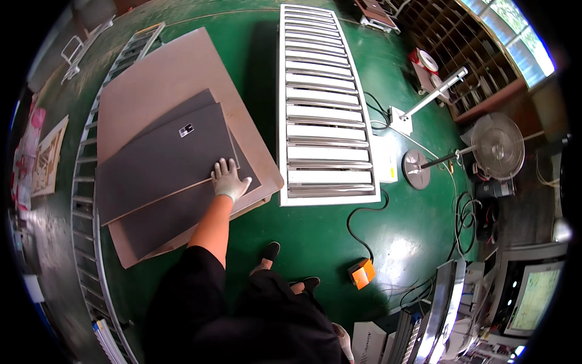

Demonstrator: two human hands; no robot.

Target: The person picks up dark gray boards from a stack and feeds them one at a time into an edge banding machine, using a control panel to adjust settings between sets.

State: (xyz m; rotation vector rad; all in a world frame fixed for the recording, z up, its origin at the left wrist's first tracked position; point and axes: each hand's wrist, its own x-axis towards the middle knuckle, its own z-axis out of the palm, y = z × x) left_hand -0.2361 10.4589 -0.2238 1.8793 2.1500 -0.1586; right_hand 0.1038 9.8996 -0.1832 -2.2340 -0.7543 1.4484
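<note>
My left hand (229,180), in a pale work glove, lies with fingers spread at the edge of a dark grey panel (160,155) that bears a small white label. Under it, a second dark grey panel (167,224) sticks out toward me, and another dark edge shows at the far side. The panels rest askew on a larger brown board (163,67), which lies on further sheets. Low in the picture, beside my dark clothing, my right hand (344,343) shows only in part in a pale glove; its fingers are not clear.
A white-framed roller conveyor (330,130) stands right of the stack. A ladder-like metal track (85,200) runs along its left. An orange pedal box (362,273) sits on the green floor with a cable. At right are a standing fan (497,145), pigeonhole shelving (467,54) and a screen (533,297).
</note>
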